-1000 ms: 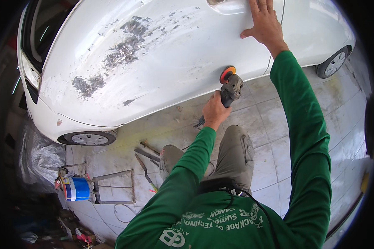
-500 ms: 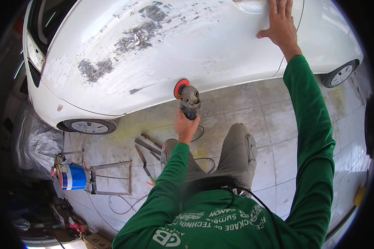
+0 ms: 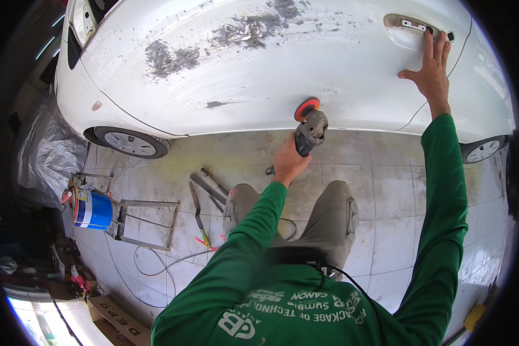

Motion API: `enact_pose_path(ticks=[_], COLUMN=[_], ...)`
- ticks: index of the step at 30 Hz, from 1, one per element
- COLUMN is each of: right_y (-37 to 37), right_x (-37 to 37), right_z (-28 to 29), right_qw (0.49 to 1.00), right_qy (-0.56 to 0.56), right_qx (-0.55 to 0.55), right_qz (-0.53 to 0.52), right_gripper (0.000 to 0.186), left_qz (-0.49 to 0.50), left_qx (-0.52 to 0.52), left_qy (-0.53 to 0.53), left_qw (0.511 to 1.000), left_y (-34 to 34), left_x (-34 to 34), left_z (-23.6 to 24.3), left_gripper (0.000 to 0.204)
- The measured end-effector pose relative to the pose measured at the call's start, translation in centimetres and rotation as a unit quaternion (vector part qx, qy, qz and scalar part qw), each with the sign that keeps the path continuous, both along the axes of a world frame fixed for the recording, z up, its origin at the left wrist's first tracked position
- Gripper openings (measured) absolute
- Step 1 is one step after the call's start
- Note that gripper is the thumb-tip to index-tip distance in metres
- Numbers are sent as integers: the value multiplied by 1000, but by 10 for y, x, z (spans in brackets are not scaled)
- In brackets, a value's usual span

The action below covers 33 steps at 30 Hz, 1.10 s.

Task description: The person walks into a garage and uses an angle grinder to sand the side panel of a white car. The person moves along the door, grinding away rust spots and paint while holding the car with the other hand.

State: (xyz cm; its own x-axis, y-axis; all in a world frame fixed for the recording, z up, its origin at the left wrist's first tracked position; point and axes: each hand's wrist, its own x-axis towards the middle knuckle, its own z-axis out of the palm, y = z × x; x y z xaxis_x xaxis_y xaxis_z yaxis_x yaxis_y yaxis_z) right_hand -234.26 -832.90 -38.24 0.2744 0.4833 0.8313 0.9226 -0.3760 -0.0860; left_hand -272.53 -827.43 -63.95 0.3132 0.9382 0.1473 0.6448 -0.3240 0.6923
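My left hand (image 3: 290, 160) is wrapped round the dark body of an angle grinder (image 3: 312, 131). The red-orange disc (image 3: 307, 109) on its head is at the lower part of the white car door (image 3: 259, 86); whether it touches the paint I cannot tell. My right hand (image 3: 433, 78) rests on the door with its fingers spread, the fingertips just below the bare door-handle recess (image 3: 406, 24). Rough grey scraped patches (image 3: 249, 32) run across the door's upper left, and a smaller dark mark (image 3: 216, 104) lies lower down.
Front wheel (image 3: 131, 142) and rear wheel (image 3: 482, 151) flank the door. On the tiled floor to the left lie a metal frame (image 3: 147, 203), a dark bar-shaped tool (image 3: 196, 206) and a cable (image 3: 167, 268). Beside them are a blue bucket (image 3: 93, 209), silver sheeting (image 3: 43, 150) and a cardboard box (image 3: 121, 323).
The grinder in my left hand has moved right along the door's lower part. My right hand stays spread on the door. The view has shifted, bringing the door-handle recess fully into sight.
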Motion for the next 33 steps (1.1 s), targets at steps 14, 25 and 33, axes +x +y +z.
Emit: enact_pose_path(ticks=[14,25,33], right_y=[5,-2,1], right_x=[-16,-7,2], right_z=[9,10,1], right_qw=[997,996,996], right_qy=[-2,-20,-44], right_qx=[-59,-68,-60], right_qz=[-59,-51,-55], right_gripper=[144,147,151], left_qz=[189,6,150], left_qx=[107,25,60], left_qy=[-234,-117,-354], left_qw=[948,993,921], left_y=[67,38,111], left_x=[-132,-47,-222], left_z=[-28,6,-19], left_gripper=[71,76,58])
